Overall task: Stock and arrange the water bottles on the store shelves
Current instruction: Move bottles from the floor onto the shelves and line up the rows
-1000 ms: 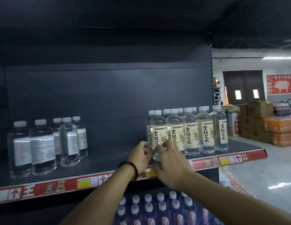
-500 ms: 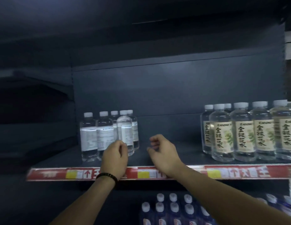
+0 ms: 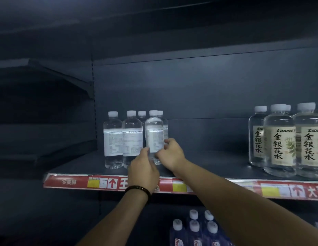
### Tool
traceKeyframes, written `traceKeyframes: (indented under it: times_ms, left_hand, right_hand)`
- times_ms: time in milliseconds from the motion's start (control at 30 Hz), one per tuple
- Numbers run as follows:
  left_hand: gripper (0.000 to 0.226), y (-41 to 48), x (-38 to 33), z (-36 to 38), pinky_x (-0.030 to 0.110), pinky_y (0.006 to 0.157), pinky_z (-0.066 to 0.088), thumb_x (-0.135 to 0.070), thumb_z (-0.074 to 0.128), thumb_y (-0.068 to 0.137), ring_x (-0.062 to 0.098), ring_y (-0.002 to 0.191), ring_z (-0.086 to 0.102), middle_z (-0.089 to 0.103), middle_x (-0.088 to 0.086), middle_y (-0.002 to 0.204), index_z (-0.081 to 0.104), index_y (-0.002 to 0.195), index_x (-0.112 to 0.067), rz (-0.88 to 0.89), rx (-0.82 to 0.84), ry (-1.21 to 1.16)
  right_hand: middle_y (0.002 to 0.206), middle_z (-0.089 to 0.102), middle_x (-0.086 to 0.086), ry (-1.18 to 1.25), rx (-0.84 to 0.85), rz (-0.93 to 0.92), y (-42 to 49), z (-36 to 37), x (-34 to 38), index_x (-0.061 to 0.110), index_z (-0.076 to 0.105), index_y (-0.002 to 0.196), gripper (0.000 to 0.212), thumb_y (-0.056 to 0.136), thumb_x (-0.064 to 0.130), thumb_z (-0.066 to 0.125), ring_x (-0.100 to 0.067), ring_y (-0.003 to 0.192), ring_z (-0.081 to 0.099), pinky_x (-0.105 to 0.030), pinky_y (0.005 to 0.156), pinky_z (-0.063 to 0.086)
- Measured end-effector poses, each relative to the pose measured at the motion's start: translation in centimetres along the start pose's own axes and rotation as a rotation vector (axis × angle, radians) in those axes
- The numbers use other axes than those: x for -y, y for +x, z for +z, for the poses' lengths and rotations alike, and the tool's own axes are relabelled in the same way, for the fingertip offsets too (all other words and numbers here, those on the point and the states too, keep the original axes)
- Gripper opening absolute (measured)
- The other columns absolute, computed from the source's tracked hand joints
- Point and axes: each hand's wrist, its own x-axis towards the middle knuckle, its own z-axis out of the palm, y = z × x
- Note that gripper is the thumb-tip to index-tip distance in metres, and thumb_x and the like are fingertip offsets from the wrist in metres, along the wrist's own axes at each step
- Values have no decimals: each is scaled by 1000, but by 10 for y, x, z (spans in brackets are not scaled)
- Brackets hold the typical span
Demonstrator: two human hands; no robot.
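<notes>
**Two-handed hold on front bottle [image 3: 154, 134]**

L hand [image 3: 144, 167] & R hand [image 3: 170, 155] both curl fingers round its lower part. It stands upright on shelf [image 3: 208, 166], at R end of left bottle group [image 3: 113, 139]. The labelled bottles [image 3: 280, 144] stand well apart, far R. Bracelet [image 3: 137, 189] on L wrist.

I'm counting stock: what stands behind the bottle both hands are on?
Behind the front bottle one more bottle shows: only its white cap and a sliver of its side. The rest is covered, so any further bottles behind cannot be seen.
</notes>
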Motion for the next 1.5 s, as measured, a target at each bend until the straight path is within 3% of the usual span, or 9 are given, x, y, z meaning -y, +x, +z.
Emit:
traceKeyframes:
  times_ms: [100,300,433,633,800,1033,1133,1300,1500]
  left_hand:
    - [59,2,-4,-4,34,86,55,-13,57,98,15,91,63,63,-9,102,41,154,-23,-70,90,38]
    - [67,10,-15,-9,29,84,46,-26,61,94,17,105,65,67,-9,128,34,154,-28,-131,230,44]
    - [66,14,-15,-8,36,100,52,-38,66,96,15,118,65,62,-16,139,34,153,-33,-100,303,32]
    - [62,31,-24,13,38,97,58,-32,86,81,8,105,69,69,-13,123,52,132,-28,-144,407,-185]
    - [46,35,-52,36,25,88,53,-20,81,90,8,102,67,69,-11,111,52,126,-20,-111,505,-213]
    - [45,37,-90,76,11,86,51,-15,82,90,-2,103,69,76,-10,119,67,132,-19,-16,619,-293]
    - [40,34,-109,95,12,84,56,-8,78,93,-5,90,72,78,0,117,67,132,-10,-25,648,-329]
    - [47,36,-129,124,5,54,43,-10,77,93,-12,48,56,67,11,111,55,134,-2,-15,652,-362]
    - [52,30,-142,130,13,68,53,-14,77,95,-4,76,71,76,-5,94,47,137,-7,-2,741,-418]
  right_hand:
    - [127,65,-5,-44,-8,0,-3,-5,3,8,50,148,69,83,8,74,-18,107,60,-32,87,52]
    - [117,62,-8,-50,93,27,-8,-24,5,6,42,132,63,78,8,75,-19,107,62,-38,89,56]
    - [112,66,-6,-63,52,-3,-12,-40,-2,11,48,123,44,87,8,73,-17,101,64,-32,79,54]
    - [106,68,6,-264,-34,-214,-39,-75,-21,25,52,115,33,89,15,72,-9,94,67,-31,82,60]
    - [129,65,0,-557,5,-378,-61,-116,-30,24,54,136,41,95,30,61,-19,115,63,-39,101,55]
    - [141,51,-9,-866,95,-324,-74,-167,-42,21,45,152,56,100,41,52,-31,132,54,-43,112,47]
    - [137,43,-5,-902,104,-294,-78,-182,-48,25,48,147,58,97,53,51,-30,133,50,-46,115,44]
    - [141,36,-7,-932,126,-224,-83,-201,-57,19,40,151,67,97,59,53,-32,138,44,-48,118,41]
    - [137,31,-7,-834,102,-149,-90,-209,-60,15,35,151,69,99,56,56,-35,136,46,-45,117,42]
